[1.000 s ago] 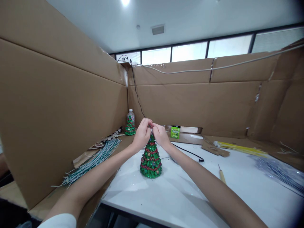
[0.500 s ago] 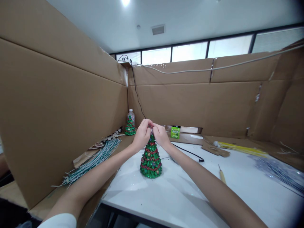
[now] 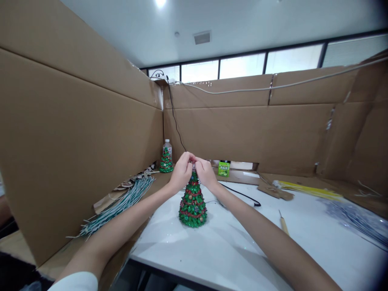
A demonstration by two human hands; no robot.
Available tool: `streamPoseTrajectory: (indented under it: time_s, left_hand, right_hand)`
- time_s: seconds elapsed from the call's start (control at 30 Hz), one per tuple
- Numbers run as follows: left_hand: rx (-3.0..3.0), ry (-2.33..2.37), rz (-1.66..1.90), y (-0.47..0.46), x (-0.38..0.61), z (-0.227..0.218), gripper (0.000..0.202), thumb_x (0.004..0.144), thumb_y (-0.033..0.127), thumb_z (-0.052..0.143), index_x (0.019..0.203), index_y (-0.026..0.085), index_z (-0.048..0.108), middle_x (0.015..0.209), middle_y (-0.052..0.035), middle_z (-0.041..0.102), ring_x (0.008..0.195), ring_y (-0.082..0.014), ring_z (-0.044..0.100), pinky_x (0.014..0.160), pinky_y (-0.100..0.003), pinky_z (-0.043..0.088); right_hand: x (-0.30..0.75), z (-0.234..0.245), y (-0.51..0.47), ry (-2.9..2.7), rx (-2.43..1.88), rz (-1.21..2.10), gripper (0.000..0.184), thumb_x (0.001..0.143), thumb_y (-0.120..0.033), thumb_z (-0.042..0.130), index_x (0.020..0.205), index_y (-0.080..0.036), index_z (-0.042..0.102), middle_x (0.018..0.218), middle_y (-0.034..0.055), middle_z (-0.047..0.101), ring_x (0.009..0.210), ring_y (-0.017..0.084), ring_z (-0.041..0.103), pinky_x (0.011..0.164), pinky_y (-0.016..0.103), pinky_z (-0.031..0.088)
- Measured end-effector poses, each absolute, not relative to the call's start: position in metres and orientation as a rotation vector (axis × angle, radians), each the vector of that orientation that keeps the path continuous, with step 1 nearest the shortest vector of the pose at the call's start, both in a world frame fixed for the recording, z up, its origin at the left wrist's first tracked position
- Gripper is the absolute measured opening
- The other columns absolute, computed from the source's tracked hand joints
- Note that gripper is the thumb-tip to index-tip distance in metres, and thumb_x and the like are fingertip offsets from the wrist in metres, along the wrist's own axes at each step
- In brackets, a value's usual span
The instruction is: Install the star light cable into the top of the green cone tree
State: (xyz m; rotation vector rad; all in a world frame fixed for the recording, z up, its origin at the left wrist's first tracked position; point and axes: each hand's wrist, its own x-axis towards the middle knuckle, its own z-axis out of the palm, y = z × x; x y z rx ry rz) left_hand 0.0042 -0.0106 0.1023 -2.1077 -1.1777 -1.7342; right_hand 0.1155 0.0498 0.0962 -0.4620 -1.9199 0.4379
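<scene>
A small green Christmas tree (image 3: 192, 206) with red garlands and little baubles stands upright on the white table (image 3: 230, 246). My left hand (image 3: 181, 171) and my right hand (image 3: 206, 173) meet at its tip, fingers curled and pinched together around the top. What sits between the fingertips is too small to make out. Both forearms reach in from the lower edge.
A second small tree (image 3: 166, 161) and a water bottle (image 3: 167, 146) stand in the back corner. Green-white wire stems (image 3: 121, 204) lie left, a green packet (image 3: 223, 169) behind, a black cable (image 3: 242, 195), an awl (image 3: 283, 223), yellow strips (image 3: 309, 189) and silver tinsel (image 3: 354, 218) right. Cardboard walls (image 3: 75, 133) enclose the table.
</scene>
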Motion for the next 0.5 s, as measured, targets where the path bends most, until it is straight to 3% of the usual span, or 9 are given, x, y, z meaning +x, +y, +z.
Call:
streamPoseTrajectory:
  time_s: [0.5]
  left_hand:
    - [-2.106, -1.178, -1.729, -0.0118, 0.005, 0.103, 0.024, 0.081, 0.004, 0.033, 0.089, 0.019, 0.051, 0.091, -0.0042, 0.056, 0.085, -0.0171, 0.053, 0.078, -0.031, 0.043]
  right_hand:
    - [0.1157, 0.096, 0.0502, -1.92, -0.465, 0.44, 0.036, 0.085, -0.024, 0.032, 0.091, -0.018, 0.067, 0.073, 0.0041, 0.065, 0.076, 0.02, 0.058, 0.078, 0.028, 0.044]
